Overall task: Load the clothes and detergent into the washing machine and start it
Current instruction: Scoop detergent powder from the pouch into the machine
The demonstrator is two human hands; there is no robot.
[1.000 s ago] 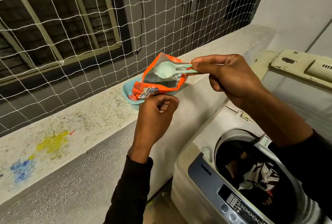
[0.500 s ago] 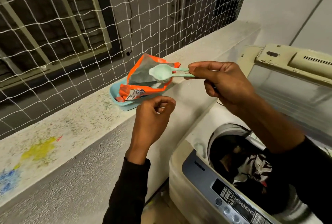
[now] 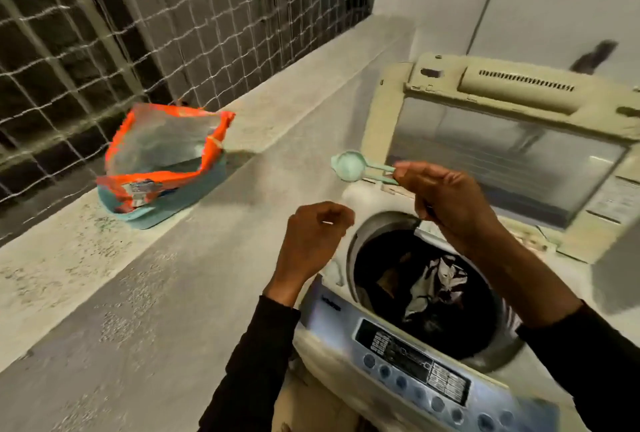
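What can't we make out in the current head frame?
- Control panel labels: too small, motion-blurred.
- Detergent pouch print: blurred.
- Left hand: blurred, back towards camera; any grip hidden.
- Drum depth: dark; only the top clothes show.
- Scoop in the right hand: fill level smeared.

A speckled concrete ledge (image 3: 214, 223) runs below the netted window. On it sits a teal plastic tub (image 3: 187, 194), and an open orange detergent packet (image 3: 162, 154) stands in the tub. Beside the ledge stands the top-loading washing machine (image 3: 408, 372).
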